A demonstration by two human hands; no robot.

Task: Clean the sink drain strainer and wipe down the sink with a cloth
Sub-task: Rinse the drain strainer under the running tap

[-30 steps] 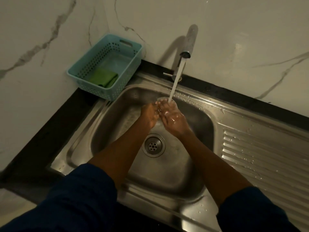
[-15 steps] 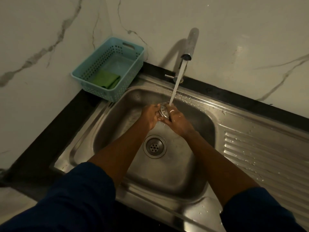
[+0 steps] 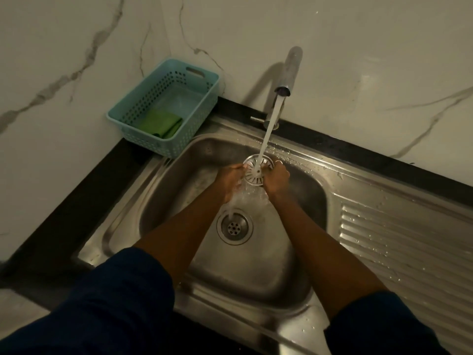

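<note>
Nearest the camera, two dark blue sleeves (image 3: 122, 298) fill the lower edge, and bare forearms reach forward from them over the steel sink (image 3: 302, 254). Between the forearms, in the floor of the basin, sits the round drain opening (image 3: 234, 227), its small holes showing and a thin run of water falling onto its near rim.

Just beyond the drain, the two hands meet above the basin. The left hand (image 3: 230, 179) pinches the left edge of the strainer (image 3: 253, 170) and the right hand (image 3: 276, 179) grips its right edge, so both are clamped on it. The strainer, a round slotted metal disc, is held tilted up with its face toward the camera, directly under the stream of water (image 3: 268, 131), which strikes its middle and spills down between the wrists.

To the right, the ribbed draining board (image 3: 399, 242) carries scattered droplets. Farther back, the tap (image 3: 288, 75) stands at the rear rim of the sink, running. At the back left, on the dark desk (image 3: 76, 201) beside the basin's corner, sits a pale blue perforated basket (image 3: 204, 106) with a folded green cloth (image 3: 161, 123) lying in its near end. Marble-veined wall (image 3: 358, 47) rises behind everything.
</note>
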